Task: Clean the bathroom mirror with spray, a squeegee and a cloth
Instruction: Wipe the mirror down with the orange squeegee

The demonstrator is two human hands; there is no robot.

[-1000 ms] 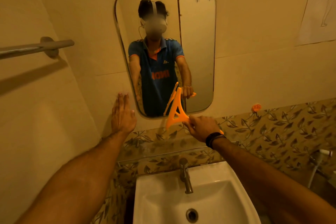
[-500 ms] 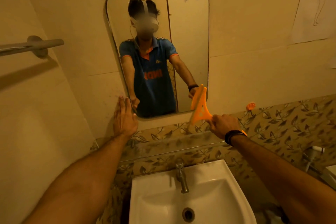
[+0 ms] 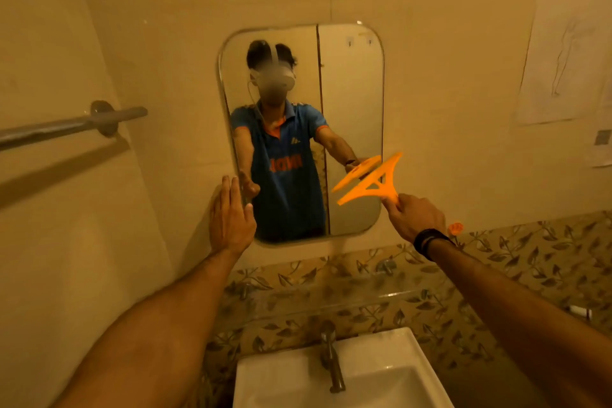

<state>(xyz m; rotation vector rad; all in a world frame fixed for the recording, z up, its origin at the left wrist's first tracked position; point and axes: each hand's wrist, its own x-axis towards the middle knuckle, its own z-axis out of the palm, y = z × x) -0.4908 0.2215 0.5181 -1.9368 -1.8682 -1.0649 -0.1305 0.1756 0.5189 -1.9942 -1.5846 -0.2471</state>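
Right hand grasps one orange squeegee against the mirror; left hand lies flat, released, beside it. One sink below.

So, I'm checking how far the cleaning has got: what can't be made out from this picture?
- Head view: whether the orange squeegee blade touches the mirror; the angle hides it.
- Streaks or spray on the glass: dim light, too fine.
- Sink: cut off by the bottom edge.
- Spray bottle and cloth: not in view.
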